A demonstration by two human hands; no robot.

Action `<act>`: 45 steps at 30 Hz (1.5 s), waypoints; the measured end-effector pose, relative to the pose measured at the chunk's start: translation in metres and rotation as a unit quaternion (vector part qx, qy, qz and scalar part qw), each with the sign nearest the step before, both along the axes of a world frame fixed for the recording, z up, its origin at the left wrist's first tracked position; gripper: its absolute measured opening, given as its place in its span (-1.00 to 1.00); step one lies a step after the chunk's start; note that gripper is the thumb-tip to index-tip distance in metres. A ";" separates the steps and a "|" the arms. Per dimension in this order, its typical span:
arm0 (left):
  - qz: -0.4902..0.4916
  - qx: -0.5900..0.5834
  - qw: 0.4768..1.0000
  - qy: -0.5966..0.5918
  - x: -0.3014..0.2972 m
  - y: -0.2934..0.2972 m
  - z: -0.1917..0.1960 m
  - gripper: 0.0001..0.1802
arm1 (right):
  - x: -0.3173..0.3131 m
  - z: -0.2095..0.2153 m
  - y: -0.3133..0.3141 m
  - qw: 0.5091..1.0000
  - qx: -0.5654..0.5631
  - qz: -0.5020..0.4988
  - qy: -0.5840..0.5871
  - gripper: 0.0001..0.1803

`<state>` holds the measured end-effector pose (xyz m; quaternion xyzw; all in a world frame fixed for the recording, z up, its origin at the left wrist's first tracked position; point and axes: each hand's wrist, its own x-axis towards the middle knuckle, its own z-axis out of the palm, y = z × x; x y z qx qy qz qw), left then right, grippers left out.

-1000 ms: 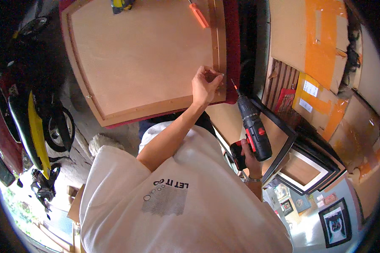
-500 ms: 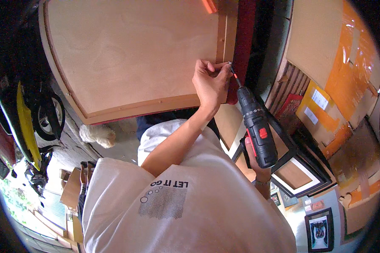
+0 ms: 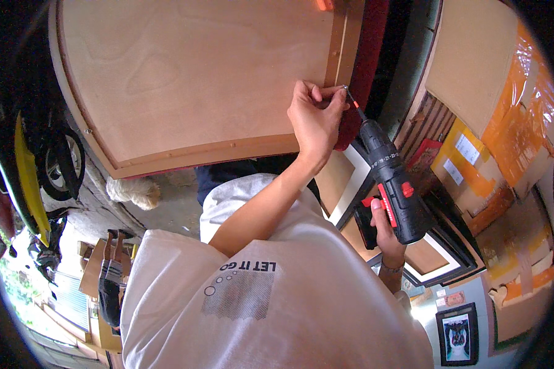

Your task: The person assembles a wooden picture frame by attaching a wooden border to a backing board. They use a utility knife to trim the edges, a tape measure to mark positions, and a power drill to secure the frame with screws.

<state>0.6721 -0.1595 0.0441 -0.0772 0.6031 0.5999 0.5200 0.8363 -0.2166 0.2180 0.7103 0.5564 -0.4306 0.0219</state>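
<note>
A large wooden panel (image 3: 197, 80) with a raised border strip (image 3: 228, 146) and dark red outer sides lies in front of me. At its right edge, my left hand (image 3: 317, 120) pinches thumb and forefinger around a tiny metal piece that looks like a screw (image 3: 345, 88). The bit of a black and red cordless drill (image 3: 391, 166) points up at those fingertips, touching or nearly touching the piece. My right hand (image 3: 386, 237) is wrapped round the drill's grip, which is partly hidden by the drill body.
An orange object (image 3: 324, 5) sits at the panel's far right. Black picture frames (image 3: 437, 255) lean on the right, beyond them taped cardboard (image 3: 468, 160). Left are a pale furry animal or mat (image 3: 135, 192), a motorbike wheel (image 3: 64, 166) and another person's legs (image 3: 112, 270).
The drill and my right hand have shifted slightly right, with the drill tilting a little more. More of my right hand shows. My left hand keeps its pinch at the panel edge.
</note>
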 end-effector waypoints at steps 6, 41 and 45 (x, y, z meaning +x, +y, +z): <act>-0.014 -0.016 1.000 0.007 -0.002 0.001 0.001 -0.61 | 0.004 -0.002 0.001 0.999 0.033 0.018 0.007 -0.77; -0.121 -0.105 0.981 0.114 -0.013 0.003 0.010 -0.67 | -0.042 0.050 0.124 0.957 -0.056 0.273 -0.085 -0.58; -0.124 -0.109 0.976 0.140 -0.017 0.006 0.016 -0.67 | -0.025 0.045 0.119 0.940 0.016 0.325 -0.103 -0.62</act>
